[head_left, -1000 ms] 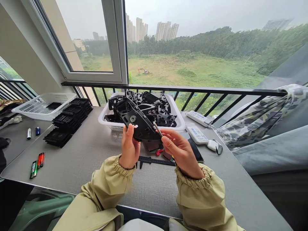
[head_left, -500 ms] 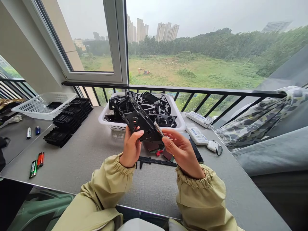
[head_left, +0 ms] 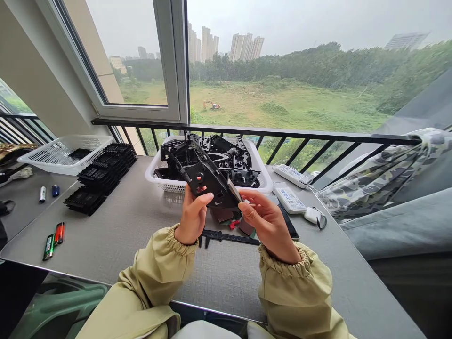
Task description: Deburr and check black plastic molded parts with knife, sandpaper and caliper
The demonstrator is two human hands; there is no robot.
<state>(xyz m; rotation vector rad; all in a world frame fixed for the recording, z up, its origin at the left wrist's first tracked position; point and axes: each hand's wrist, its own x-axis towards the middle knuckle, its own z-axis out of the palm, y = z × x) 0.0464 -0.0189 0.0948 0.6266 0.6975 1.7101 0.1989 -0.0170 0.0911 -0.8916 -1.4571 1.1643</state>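
A black plastic part point(head_left: 212, 186) is held tilted above the table, in front of a white basket point(head_left: 153, 175) full of similar black parts. My left hand point(head_left: 194, 214) grips its lower left side, thumb on its face. Between thumb and fingers, my right hand point(head_left: 263, 219) pinches a thin flat strip point(head_left: 234, 190), which lies against the right edge of the part. What the strip is cannot be made out. Beneath the part, dark reddish-brown pieces point(head_left: 247, 228) and a small red piece point(head_left: 233, 224) rest on the table, with a black caliper point(head_left: 229, 236) nearer me.
Stacked black grid-like pieces point(head_left: 102, 172) stand at the left beside another white basket point(head_left: 38, 160). Batteries point(head_left: 54, 241) lie at the front left. White devices point(head_left: 289, 197) and a dark flat panel point(head_left: 290, 225) are on the right. A black railing point(head_left: 300, 134) runs behind.
The hands, black part and strip keep nearly the same positions. The view has shifted very slightly.
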